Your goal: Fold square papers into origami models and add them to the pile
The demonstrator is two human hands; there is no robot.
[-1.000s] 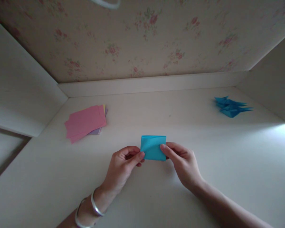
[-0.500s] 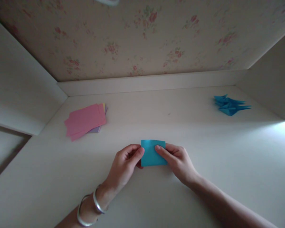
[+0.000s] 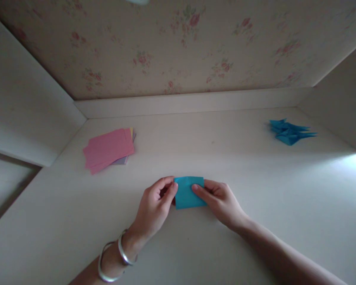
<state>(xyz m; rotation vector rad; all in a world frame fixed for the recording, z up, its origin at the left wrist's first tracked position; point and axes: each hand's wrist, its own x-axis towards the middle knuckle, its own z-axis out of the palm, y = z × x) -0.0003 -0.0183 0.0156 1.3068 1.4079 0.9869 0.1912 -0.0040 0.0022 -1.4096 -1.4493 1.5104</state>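
Note:
A small turquoise piece of origami paper (image 3: 185,196), roughly square, is held between my two hands above the white table. My left hand (image 3: 156,206) pinches its left edge, thumb in front and the other fingers curled behind. On the right side, my right hand (image 3: 222,204) grips the paper with the thumb lying flat across its face; the fingers behind it are partly hidden. Two silver bangles (image 3: 126,249) circle my left wrist.
A stack of pink paper sheets (image 3: 109,148), with yellow and purple edges showing beneath, lies at the back left. Several folded blue paper figures (image 3: 289,132) rest at the back right. A white ledge (image 3: 192,103) and floral wallpaper (image 3: 154,51) border the table's far side.
The paper has shifted very slightly left in my hands and tilted a little. Both hands keep their hold. The whole view has moved slightly.

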